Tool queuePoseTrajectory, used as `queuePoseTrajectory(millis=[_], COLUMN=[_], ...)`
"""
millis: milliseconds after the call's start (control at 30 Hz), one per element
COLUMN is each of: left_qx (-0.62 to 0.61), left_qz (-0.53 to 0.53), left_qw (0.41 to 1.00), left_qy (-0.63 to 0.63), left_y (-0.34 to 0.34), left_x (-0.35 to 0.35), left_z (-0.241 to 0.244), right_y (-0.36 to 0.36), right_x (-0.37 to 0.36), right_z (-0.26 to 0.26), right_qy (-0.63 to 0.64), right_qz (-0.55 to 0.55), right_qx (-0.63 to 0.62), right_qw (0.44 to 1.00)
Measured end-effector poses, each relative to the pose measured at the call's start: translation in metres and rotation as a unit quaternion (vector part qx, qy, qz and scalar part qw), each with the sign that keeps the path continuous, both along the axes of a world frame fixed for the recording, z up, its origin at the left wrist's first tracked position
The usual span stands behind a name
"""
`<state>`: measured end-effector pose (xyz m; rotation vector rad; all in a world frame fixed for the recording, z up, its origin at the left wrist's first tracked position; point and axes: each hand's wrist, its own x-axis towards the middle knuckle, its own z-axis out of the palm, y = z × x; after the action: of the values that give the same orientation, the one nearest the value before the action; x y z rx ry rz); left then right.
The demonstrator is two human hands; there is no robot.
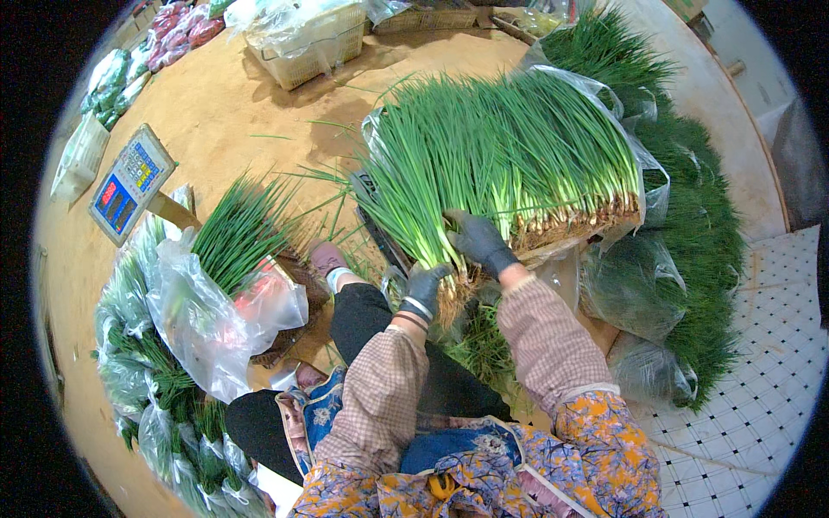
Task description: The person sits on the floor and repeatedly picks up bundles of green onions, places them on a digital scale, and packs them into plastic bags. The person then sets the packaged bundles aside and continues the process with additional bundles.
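Note:
A bunch of scallions lies at the left end of a large pile, its roots hanging toward me. My left hand, in a dark grey glove, grips this bunch at its white stem bases, just above the roots. On the other side my right hand, gloved alike, touches the stems with thumb and fingers spread; part of its grip is hidden. To the right lies the rest of the scallion pile, roots facing me, on a clear plastic sheet. A black crate edge shows under the left end.
At left stands a digital scale display. Near it, loose scallions rest in a plastic bag, beside several bagged bundles. More scallions line the right side. A plastic basket stands beyond, and trimmings lie below my hands.

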<state>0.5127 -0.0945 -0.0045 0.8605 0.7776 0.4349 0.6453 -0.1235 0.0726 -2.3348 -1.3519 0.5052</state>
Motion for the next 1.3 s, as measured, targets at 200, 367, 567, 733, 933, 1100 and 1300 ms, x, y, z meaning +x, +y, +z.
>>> queuePoseTrajectory(millis=[200, 367, 567, 733, 933, 1100, 1300], left_qx=[0.035, -0.051, -0.044, -0.045, -0.024, -0.013, -0.072], left_qz=[-0.004, 0.015, 0.019, -0.039, -0.005, 0.013, 0.007], left_qw=[0.997, 0.998, 0.998, 0.997, 1.000, 1.000, 0.997], left_qy=[0.062, 0.026, 0.042, 0.045, -0.007, 0.022, 0.029], left_y=[0.006, 0.003, 0.001, 0.004, 0.005, 0.002, 0.001], left_x=[-0.005, -0.003, 0.004, -0.002, -0.008, -0.009, -0.004], left_z=[-0.017, -0.016, -0.013, -0.017, 0.006, 0.014, 0.018], right_y=[-0.005, -0.084, -0.145, -0.025, -0.010, -0.076, -0.103], right_x=[0.009, 0.010, -0.008, -0.025, 0.009, 0.006, 0.001], right_z=[0.037, 0.084, 0.034, 0.035, -0.011, 0.038, 0.022], right_qy=[0.539, 0.536, 0.189, 0.187, 0.163, 0.347, 0.104], right_qz=[-0.133, -0.015, 0.081, -0.067, 0.016, -0.005, 0.057], right_qx=[0.146, 0.259, -0.201, 0.067, 0.090, 0.136, -0.107], right_qw=[0.819, 0.803, 0.958, 0.978, 0.982, 0.928, 0.987])
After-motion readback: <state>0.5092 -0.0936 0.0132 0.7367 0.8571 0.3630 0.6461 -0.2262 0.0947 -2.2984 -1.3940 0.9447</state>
